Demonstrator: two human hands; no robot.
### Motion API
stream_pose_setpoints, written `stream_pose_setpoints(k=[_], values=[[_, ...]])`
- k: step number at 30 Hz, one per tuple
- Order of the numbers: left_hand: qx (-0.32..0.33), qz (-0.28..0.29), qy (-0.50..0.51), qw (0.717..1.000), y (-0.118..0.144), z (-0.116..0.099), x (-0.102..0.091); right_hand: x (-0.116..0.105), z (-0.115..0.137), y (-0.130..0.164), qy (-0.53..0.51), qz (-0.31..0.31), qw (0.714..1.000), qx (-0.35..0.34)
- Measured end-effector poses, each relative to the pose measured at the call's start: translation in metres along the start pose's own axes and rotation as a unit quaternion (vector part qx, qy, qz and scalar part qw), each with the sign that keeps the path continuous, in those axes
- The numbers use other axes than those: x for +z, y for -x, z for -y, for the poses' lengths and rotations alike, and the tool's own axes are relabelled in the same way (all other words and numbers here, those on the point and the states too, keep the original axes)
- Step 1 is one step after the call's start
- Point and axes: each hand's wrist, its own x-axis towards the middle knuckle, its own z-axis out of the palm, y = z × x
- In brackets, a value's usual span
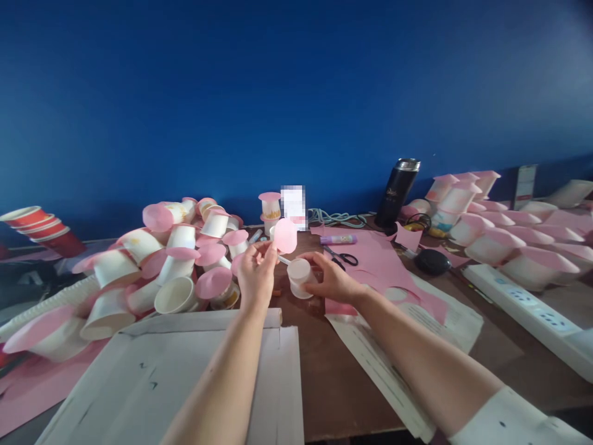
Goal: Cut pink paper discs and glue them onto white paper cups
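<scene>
Both forearms outstretched: left hand (256, 275) fingers pinch pink disc (285, 236); right hand (330, 279) fingers grip white cup (299, 276).

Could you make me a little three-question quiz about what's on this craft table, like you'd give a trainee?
1. True or false: the left hand holds a pink paper disc.
2. What does the right hand grip? A) scissors B) white paper cup C) glue stick
3. What colour is the flask by the wall?

Key: 1 true; 2 B, the white paper cup; 3 black.
</scene>
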Motion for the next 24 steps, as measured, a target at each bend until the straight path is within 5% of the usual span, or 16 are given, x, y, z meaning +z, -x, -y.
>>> stream_pose_setpoints(k=[4,8,15,24], values=[[-0.138,0.019,0.144,0.980,-0.002,-0.002,0.000,0.000,-0.001,0.001,0.012,0.030,0.999,0.012],[-0.198,0.065,0.208,0.956,-0.001,-0.007,-0.003,-0.011,-0.006,-0.001,-0.142,0.068,0.986,0.051],[-0.306,0.114,0.160,0.931,0.001,-0.015,-0.006,-0.021,-0.003,-0.005,-0.264,-0.084,0.960,0.043],[-0.329,0.172,0.043,0.927,0.000,-0.014,-0.011,-0.013,0.005,-0.004,-0.225,-0.093,0.968,0.061]])
